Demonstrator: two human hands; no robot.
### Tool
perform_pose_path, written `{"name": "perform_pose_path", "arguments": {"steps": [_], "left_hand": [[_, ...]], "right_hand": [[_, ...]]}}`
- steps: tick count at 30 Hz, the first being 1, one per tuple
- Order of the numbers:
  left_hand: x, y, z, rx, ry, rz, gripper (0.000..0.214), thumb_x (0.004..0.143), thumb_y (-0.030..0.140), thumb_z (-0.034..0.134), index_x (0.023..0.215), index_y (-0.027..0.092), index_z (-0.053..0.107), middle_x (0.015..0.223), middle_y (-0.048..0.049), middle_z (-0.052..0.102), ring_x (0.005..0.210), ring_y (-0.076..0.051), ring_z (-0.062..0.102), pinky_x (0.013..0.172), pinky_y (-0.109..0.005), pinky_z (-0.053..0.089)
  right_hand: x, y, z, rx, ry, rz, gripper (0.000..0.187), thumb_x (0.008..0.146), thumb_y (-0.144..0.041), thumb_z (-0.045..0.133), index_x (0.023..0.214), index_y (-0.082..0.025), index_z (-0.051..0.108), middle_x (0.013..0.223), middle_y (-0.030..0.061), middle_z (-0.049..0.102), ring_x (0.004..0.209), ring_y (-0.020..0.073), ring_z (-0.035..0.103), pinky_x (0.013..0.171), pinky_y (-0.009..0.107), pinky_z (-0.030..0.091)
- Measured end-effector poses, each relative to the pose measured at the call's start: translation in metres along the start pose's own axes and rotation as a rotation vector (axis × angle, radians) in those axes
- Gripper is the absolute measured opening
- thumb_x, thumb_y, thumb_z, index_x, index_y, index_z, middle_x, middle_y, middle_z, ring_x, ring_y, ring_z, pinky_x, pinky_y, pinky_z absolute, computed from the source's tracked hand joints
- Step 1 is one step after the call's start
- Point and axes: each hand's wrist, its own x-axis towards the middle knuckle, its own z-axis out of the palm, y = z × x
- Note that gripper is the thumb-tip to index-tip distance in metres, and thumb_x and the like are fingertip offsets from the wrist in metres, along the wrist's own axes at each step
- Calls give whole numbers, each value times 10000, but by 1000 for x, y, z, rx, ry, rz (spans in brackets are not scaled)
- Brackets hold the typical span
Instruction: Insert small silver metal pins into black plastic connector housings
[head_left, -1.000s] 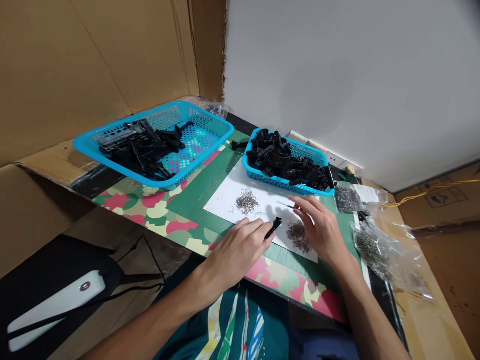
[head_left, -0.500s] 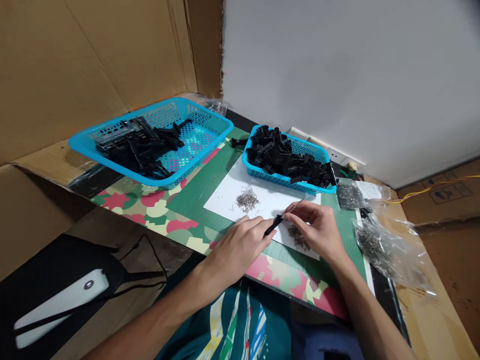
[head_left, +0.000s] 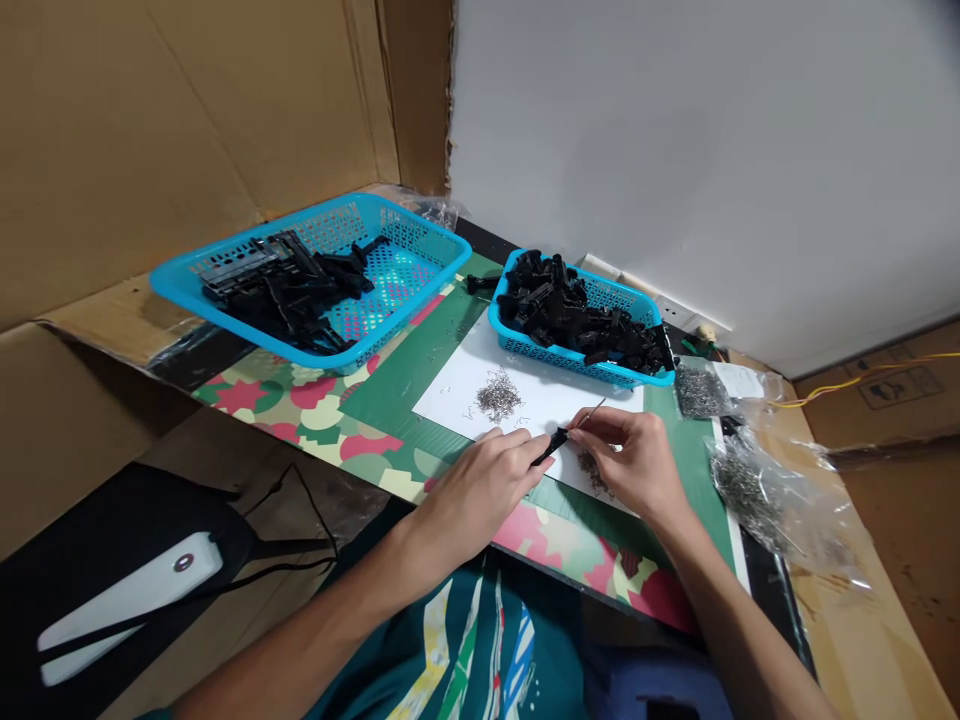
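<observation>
My left hand (head_left: 491,480) is closed around a small black plastic part (head_left: 551,447), whose far end sticks out toward my other hand. Right at that end, the fingertips of my right hand (head_left: 630,455) pinch a thin metal tool (head_left: 594,411), slim like tweezers or a pick; its exact kind cannot be made out. Whether a tiny piece sits between the fingertips and the black part is hidden. A pile of small metal springs or clips (head_left: 498,396) lies on the white paper (head_left: 457,395). Partly under my right hand lies a second pile (head_left: 592,472).
A large blue basket (head_left: 405,312) with black parts stands at the left. The smaller blue basket (head_left: 570,364), heaped with black parts, sits at the back. Plastic bags of metal pieces (head_left: 701,388) lie at the right, beside a power strip (head_left: 679,312) along the wall.
The view has shifted slightly. Both hands stay together at the black part, and the thin metal tool has tilted a little.
</observation>
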Motion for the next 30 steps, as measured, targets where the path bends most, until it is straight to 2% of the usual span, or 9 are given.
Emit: {"name": "perform_pose_path", "arguments": {"steps": [4, 7, 11, 14, 16, 19, 24, 27, 30], "left_hand": [[-2, 5, 0, 4, 68, -29, 230, 1073, 226, 572, 1253, 188, 709, 1054, -57, 760, 974, -230, 730, 905, -379, 594], [-3, 7, -8, -118, 186, -48, 237, 1071, 219, 566, 1259, 184, 706, 1100, -63, 769, 1015, -224, 734, 918, -360, 584], [-3, -8, -25, -331, 371, -141, 274, 1047, 256, 608, 1303, 212, 697, 1147, -46, 773, 911, -174, 719, 821, -287, 566], [-2, -25, -33, -451, 472, -199, 196, 1030, 302, 646, 1156, 214, 769, 1039, -34, 768, 805, -154, 666, 723, -262, 515], [-1, -32, -35, -514, 494, -195, 162, 1006, 319, 686, 1044, 215, 805, 931, -23, 734, 718, -137, 598, 651, -253, 465], [0, -32, -35, -558, 491, -196, 135, 986, 306, 714, 980, 212, 811, 833, -3, 665, 645, -119, 514, 604, -249, 418], [0, -29, -36, -596, 432, -217, 173, 1015, 313, 664, 969, 202, 789, 863, -6, 660, 680, -122, 523, 619, -249, 405], [-1, -31, -36, -609, 407, -226, 203, 1033, 334, 637, 981, 202, 782, 904, -10, 674, 711, -123, 540, 631, -247, 401], [-2, -31, -37, -594, 374, -226, 212, 1044, 334, 621, 990, 206, 781, 917, -6, 665, 722, -120, 538, 642, -246, 393]], "right_hand": [[4, -2, -2, -58, 0, -64, 163, 946, -293, 646, 937, -174, 757, 883, 70, 785, 799, 234, 749, 741, 308, 566], [12, 0, -8, -322, -4, -142, 267, 1000, -231, 564, 1177, -176, 756, 961, 85, 772, 852, 238, 725, 782, 325, 532], [25, 3, -15, -748, -92, -229, 339, 1038, -159, 507, 1283, -171, 740, 1041, 133, 741, 937, 284, 688, 744, 340, 472], [31, -2, -13, -845, -116, -265, 292, 1047, -184, 562, 1272, -194, 748, 1050, 125, 730, 960, 290, 669, 775, 348, 455], [34, -9, -7, -788, -115, -269, 256, 1043, -205, 601, 1246, -214, 757, 1074, 112, 728, 981, 282, 664, 793, 342, 452], [40, -19, 7, -563, -175, -269, 159, 1014, -243, 678, 1129, -227, 787, 1030, 75, 730, 939, 243, 658, 772, 314, 451], [48, -22, 26, -299, -253, -254, 69, 938, -168, 757, 973, -210, 799, 940, 40, 723, 852, 199, 641, 750, 295, 441], [48, -20, 28, -226, -260, -246, 134, 920, -83, 738, 919, -202, 798, 944, 33, 725, 882, 192, 645, 782, 297, 445], [44, -19, 24, -135, -231, -271, 108, 931, -121, 752, 909, -209, 811, 912, 28, 718, 838, 179, 622, 737, 297, 424]]}}
